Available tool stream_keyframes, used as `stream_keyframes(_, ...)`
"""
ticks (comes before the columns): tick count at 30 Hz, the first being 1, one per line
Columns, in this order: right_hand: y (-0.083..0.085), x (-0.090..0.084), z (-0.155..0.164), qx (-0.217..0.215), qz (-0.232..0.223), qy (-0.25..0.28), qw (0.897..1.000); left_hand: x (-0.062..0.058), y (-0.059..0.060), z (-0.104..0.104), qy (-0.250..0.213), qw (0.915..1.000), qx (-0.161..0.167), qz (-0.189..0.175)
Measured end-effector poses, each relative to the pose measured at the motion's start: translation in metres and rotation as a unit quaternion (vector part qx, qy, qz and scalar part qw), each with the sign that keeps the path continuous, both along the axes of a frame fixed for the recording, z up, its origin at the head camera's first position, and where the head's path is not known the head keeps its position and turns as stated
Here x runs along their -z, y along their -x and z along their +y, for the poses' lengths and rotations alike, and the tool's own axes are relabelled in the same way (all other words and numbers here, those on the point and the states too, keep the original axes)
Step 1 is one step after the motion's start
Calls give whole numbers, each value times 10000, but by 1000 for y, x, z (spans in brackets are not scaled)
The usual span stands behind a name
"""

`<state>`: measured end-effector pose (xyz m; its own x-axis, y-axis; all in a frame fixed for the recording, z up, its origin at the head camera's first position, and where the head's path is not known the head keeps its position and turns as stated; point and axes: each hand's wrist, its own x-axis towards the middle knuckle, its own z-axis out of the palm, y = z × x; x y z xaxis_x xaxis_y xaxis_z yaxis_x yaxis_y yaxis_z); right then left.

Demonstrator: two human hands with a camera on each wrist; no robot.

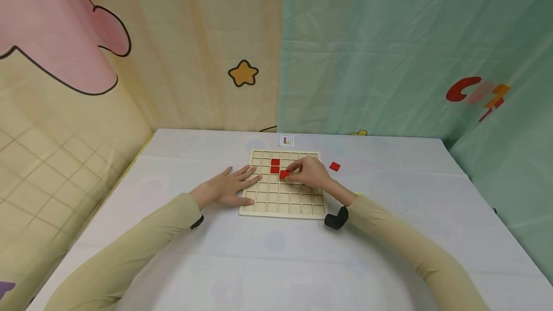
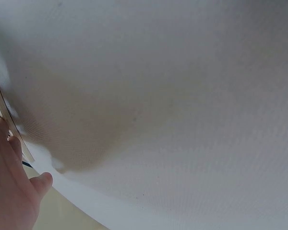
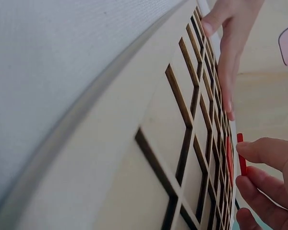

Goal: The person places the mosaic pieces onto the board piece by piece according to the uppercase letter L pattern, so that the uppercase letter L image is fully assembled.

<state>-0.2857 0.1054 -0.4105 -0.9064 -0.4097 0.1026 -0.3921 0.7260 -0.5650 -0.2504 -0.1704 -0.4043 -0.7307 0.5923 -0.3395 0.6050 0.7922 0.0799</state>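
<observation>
A square wooden grid board lies on the table, and two red square tiles sit in neighbouring cells of one column. Between thumb and fingertips my right hand pinches another red tile, just beside the lower seated one. In the right wrist view this tile is seen edge-on, a little above the grid. My left hand rests with spread, straight fingers on the board's left edge. Only part of the left hand shows in the left wrist view.
One loose red tile lies on the table right of the board. Behind the board is a small printed grid card with coloured squares. Something yellow peeks out by the right wrist. Patterned curtains hang behind the white-covered table.
</observation>
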Motion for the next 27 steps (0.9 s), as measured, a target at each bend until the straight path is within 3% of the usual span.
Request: stream_keyframes(27,4,7,-28,-181,-97,-155,9997,0,1,0,20,10000,-3,-3)
